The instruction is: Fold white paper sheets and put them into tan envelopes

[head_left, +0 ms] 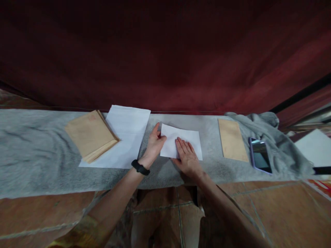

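Observation:
A folded white sheet of paper (170,137) lies on the grey cloth straight ahead. My left hand (154,142), with a black band at the wrist, pinches its left edge between thumb and fingers. Flat on the lower middle of the paper rest the outstretched fingers of my right hand (188,159); its thumb is at the near edge, partly hidden. To the left, a stack of brown envelopes (90,134) lies askew on larger white sheets (129,120). A single brown envelope (233,140) is to the right of my hands.
The grey cloth (38,148) covers a long, narrow surface and is bunched at its right end. A phone (260,155) lies beside the single envelope. Behind hangs a dark red curtain (165,69). Below are brown floor tiles (160,224).

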`<state>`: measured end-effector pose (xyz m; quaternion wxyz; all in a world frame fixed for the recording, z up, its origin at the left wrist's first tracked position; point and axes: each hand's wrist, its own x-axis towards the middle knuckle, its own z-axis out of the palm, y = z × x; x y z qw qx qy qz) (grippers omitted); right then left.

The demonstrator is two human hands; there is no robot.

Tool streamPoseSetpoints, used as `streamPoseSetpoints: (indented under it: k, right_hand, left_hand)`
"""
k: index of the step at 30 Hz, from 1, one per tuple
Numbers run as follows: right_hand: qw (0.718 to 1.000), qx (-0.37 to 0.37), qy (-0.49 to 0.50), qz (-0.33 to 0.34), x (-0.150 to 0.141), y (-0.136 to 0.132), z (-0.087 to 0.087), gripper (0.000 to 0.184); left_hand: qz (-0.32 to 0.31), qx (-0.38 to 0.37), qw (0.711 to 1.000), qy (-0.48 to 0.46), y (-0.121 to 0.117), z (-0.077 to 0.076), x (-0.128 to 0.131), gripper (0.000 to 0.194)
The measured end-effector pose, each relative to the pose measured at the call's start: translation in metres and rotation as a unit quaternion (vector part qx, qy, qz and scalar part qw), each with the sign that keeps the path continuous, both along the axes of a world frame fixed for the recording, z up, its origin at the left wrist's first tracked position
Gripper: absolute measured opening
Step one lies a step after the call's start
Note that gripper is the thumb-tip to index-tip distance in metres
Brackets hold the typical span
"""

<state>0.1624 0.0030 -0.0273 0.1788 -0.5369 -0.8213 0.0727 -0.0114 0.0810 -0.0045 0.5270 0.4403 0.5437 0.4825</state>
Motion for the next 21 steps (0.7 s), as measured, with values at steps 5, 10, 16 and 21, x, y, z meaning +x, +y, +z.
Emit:
streamPoseSetpoints:
  k: [5,10,16,21]
  right_hand:
    - [0.997,0.031,0.057,-0.052,0.022,0.015,0.017,0.072]
    - [0.981,0.102,0.163,0.012,0.034,0.018,0.032,0.051]
    - [0.958,0.108,0.267,-0.015,0.033,0.016,0.033,0.036]
    - [0.940,0.075,0.314,-0.108,0.039,0.020,0.039,0.029]
  left_hand:
    - [0.024,0.001,0.994,-0.108,0.001,0.010,0.000,0.070]
    - [0.028,-0.062,0.975,-0.213,0.006,0.020,-0.006,0.062]
    - [-0.121,0.001,0.983,-0.139,0.007,0.033,-0.022,0.067]
    - [-0.194,-0.013,0.958,-0.210,0.005,0.032,-0.022,0.060]
